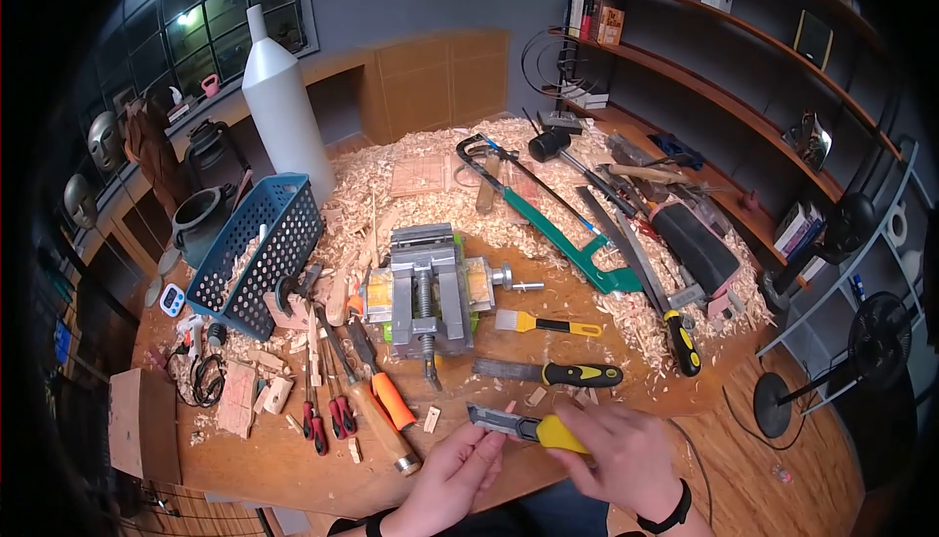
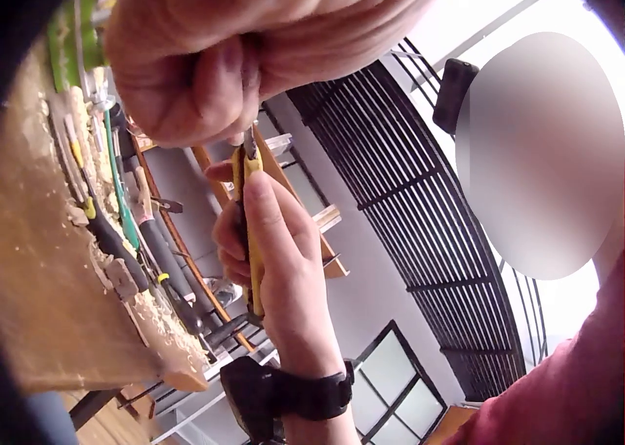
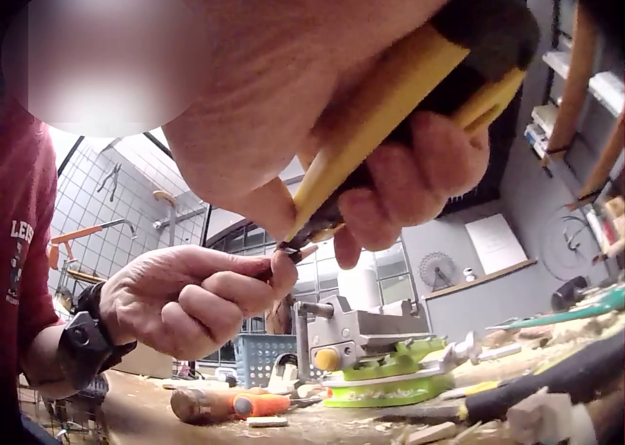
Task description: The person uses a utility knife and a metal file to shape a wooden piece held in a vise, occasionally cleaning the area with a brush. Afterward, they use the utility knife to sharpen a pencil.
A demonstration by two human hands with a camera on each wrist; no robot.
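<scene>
My right hand grips the yellow handle of a utility knife. Its blade end points left across the fingertips of my left hand. The left fingers are curled, thumb and forefinger pinching a small pale stick whose tip sticks out beside the blade; most of it is hidden, and I cannot tell its full shape. In the left wrist view the right hand wraps the knife, with the left hand close in front. Both hands are over the table's near edge.
A grey vise stands mid-table among wood shavings. Near it lie a flat scraper, a black-and-yellow handled saw, chisels, and red-handled tools. A blue basket is left; a green hacksaw lies behind.
</scene>
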